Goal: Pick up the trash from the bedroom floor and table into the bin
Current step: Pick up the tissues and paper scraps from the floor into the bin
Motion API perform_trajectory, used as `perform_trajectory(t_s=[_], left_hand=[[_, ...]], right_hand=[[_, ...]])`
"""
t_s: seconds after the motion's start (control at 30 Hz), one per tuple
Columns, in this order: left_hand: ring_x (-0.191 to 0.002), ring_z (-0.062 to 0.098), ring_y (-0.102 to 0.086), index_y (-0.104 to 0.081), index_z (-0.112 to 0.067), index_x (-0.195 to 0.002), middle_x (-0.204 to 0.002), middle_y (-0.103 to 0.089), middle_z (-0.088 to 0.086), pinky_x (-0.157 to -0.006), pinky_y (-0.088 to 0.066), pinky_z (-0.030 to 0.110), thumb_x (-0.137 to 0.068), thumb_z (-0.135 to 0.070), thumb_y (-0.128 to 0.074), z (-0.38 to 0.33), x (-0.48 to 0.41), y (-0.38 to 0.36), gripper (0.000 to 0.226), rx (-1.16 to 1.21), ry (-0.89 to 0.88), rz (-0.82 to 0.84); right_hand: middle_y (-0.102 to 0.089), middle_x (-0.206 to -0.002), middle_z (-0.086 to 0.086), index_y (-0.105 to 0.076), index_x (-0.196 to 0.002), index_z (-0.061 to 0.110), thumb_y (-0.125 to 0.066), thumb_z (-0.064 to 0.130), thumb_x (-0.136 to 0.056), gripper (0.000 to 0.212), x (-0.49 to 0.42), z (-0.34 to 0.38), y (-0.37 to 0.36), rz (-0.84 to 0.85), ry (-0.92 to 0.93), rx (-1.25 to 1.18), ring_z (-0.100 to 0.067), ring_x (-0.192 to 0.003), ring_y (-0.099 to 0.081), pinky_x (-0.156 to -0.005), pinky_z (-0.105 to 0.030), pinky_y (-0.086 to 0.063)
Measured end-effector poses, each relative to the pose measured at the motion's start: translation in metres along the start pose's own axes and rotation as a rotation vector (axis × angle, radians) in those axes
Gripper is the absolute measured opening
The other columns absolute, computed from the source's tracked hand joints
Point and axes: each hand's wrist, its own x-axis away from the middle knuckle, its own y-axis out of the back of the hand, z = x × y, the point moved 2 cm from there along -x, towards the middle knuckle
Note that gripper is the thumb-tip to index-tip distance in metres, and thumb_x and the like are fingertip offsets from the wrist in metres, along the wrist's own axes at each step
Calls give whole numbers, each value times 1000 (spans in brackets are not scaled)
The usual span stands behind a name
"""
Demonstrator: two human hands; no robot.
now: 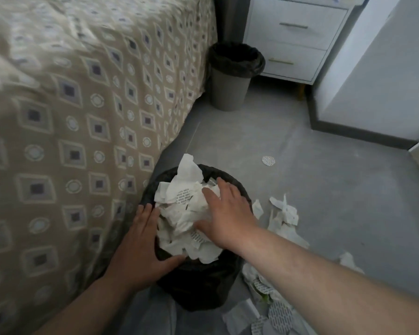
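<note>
While the right hand [228, 213] presses on crumpled paper [179, 221] heaped in the black-lined bin [198, 286] beside the bed [58, 117], fingers spread apart, left hand [140, 247] resting on the rim, fingers straight and together, more scraps [284, 215] on the floor [324, 189] at right.

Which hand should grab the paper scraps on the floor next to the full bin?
Right. The right hand lies flat on the paper in the bin, and the floor scraps lie just on its side. The left hand rests on the bin's opposite rim, by the bed.
</note>
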Motion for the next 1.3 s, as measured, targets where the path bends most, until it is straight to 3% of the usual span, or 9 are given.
perform_trajectory(t_s=[0.1, 0.23, 0.37, 0.47, 0.57, 0.7, 0.93, 1.1, 1.3], left_hand=[[-139, 5, 28, 9, -19, -149, -149, 25, -12, -112, 4, 23, -52, -86, -40, 3, 0, 1, 127, 11, 13, 11], [-138, 5, 30, 8, -18, -150, -148, 27, -12, -112, 7, 23, -50, -90, -39, 5, -1, -1, 132, -16, 10, 31], [-141, 5, 24, 5, -20, -150, -151, 21, -13, -114, 3, 26, -45, -99, -23, 7, -1, 1, 135, -17, -20, 35], [-146, 13, 6, -13, -19, -150, -159, -1, -3, -117, -6, 34, -60, -88, -37, -2, -4, 11, 116, 26, -80, -14], [-144, 25, -17, -35, -10, -143, -154, -25, 11, -115, -21, 48, -76, -70, -42, -33, -8, 31, 90, 83, -218, -152], [-141, 18, -22, -42, -12, -137, -148, -34, 8, -112, -23, 41, -82, -64, -39, -105, -10, 56, 76, 134, -446, -123], [-139, 15, -23, -38, -19, -140, -147, -34, 3, -111, -12, 23, -77, -80, -22, -211, 20, -1, 89, -221, -879, 360], [-140, 19, -25, -33, -16, -143, -150, -31, 4, -113, -22, 29, -68, -74, -23, -211, 50, -99, 96, -236, -707, 575], [-146, 24, 7, -6, -21, -150, -159, 2, 7, -119, -7, 41, -74, -65, -55, -141, 111, -189, 101, -426, -352, 717]], right_hand=[[14, -159, -10, -3, -150, 28, -49, 64, -83, 89, -4, 3, -25, 161, 30, 40, -31, -147, 9, -117, -48, -8], [13, -159, -14, 9, -151, 28, -43, 71, -82, 96, -17, 5, -55, 351, -4, 135, -35, -147, 8, -116, -52, 4], [19, -158, -14, 13, -150, 28, -47, 75, -75, 107, -18, 4, -57, 333, 9, 156, -37, -145, 17, -117, -54, 4], [25, -157, -8, 16, -148, 32, -47, 82, -68, 113, -8, -5, -33, 253, 14, 108, -33, -144, 21, -118, -54, 3], [16, -160, -6, 12, -149, 34, -43, 82, -70, 107, 21, -21, 2, 148, 23, 35, -31, -147, 11, -119, -51, -3], [-1, -160, -7, 1, -150, 31, -40, 73, -82, 90, 79, -68, 44, -4, 44, -73, -26, -148, -2, -120, -43, -13], [-46, -138, -8, -44, -137, 14, -53, 49, -89, 60, 204, -203, -5, -94, -365, -190, -25, -130, -39, -106, -34, -32], [-48, -129, -10, -48, -130, 18, -60, 45, -83, 56, 273, -210, -119, 374, -261, -161, -29, -122, -47, -99, -34, -40], [1, -160, -11, -13, -149, 30, -66, 47, -78, 90, 322, -183, -201, 573, -104, -42, -32, -142, -17, -111, -42, -30]])
